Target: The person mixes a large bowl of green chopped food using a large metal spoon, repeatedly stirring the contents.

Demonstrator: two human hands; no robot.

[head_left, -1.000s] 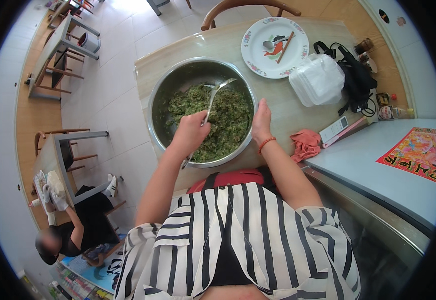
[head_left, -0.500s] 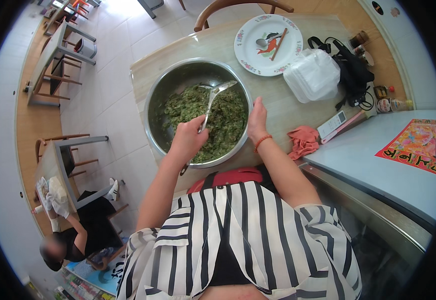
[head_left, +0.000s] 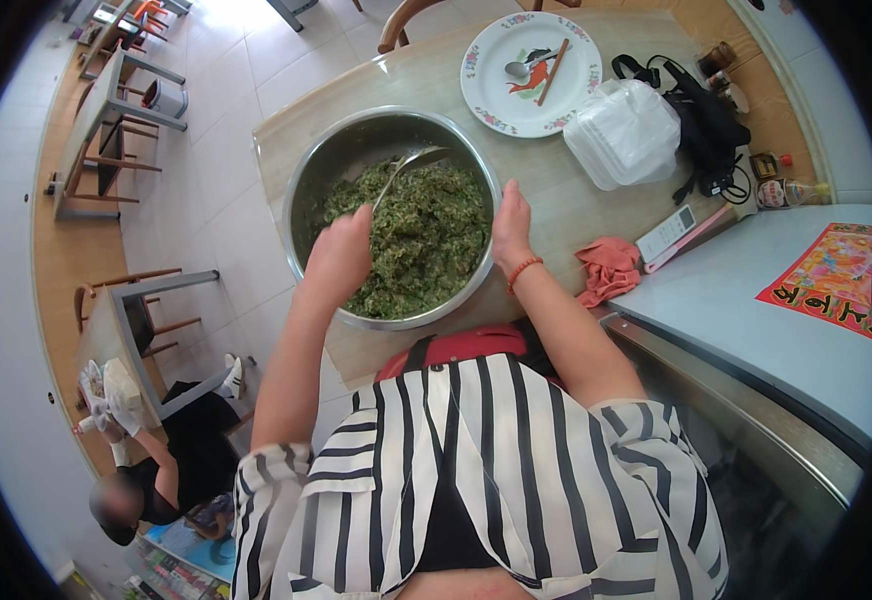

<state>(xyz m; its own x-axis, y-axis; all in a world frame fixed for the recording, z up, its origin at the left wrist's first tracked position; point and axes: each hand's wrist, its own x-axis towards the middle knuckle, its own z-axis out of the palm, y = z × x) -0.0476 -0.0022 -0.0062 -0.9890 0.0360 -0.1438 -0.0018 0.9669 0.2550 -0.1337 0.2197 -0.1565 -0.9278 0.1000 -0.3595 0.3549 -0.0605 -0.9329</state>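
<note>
A large steel mixing bowl [head_left: 301,165] stands on the table before me, holding a chopped green filling mixture [head_left: 421,235]. Closed around the handle of a metal serving spoon [head_left: 422,157], my left hand [head_left: 341,255] is over the bowl's left side. The spoon's head lies at the far part of the mixture, partly sunk in it. My right hand [head_left: 512,225] rests against the outside of the bowl's right rim with its fingers stretched out; a red beaded bracelet [head_left: 525,268] circles that wrist.
Beyond the bowl are a flowered plate [head_left: 486,100] with a small spoon and brown stick, white plastic containers [head_left: 621,135] and a black bag [head_left: 711,140]. A coral cloth [head_left: 608,270] and a remote [head_left: 664,233] lie right. A seated person [head_left: 181,460] works at another table, lower left.
My left hand has moved left and the spoon has swung with it, its head now lower in the mixture. The mixture is more heaped in the middle. My right hand stays at the rim.
</note>
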